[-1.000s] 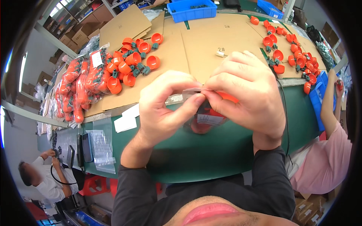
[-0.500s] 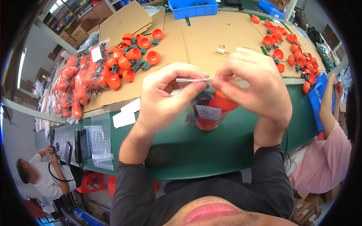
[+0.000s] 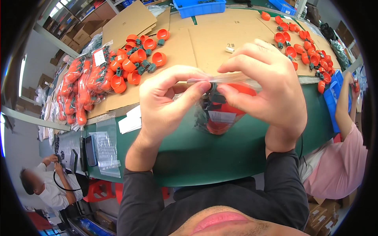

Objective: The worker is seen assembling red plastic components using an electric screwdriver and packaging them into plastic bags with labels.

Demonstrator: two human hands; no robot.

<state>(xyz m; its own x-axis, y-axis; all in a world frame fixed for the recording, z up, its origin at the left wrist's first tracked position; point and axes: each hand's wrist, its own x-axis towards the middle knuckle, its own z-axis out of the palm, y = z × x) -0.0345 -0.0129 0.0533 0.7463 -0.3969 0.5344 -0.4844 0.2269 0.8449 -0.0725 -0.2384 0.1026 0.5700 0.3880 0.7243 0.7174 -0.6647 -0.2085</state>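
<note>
Both my hands hold a small clear plastic bag in front of me, above the green table edge. The bag holds orange cup-shaped parts with dark green pieces and a white label. My left hand pinches the bag's top strip between thumb and forefinger. My right hand pinches the same strip from the right, fingers curled over it. The bag hangs below the fingers, partly hidden by my right hand.
Loose orange cups lie on cardboard sheets at the back left, filled bags beside them. More orange cups lie at right. A blue bin stands behind. A person in pink works at right, another person lower left.
The bag has come down from between my hands and now hangs below the fingers. Both hands have moved closer along its top strip.
</note>
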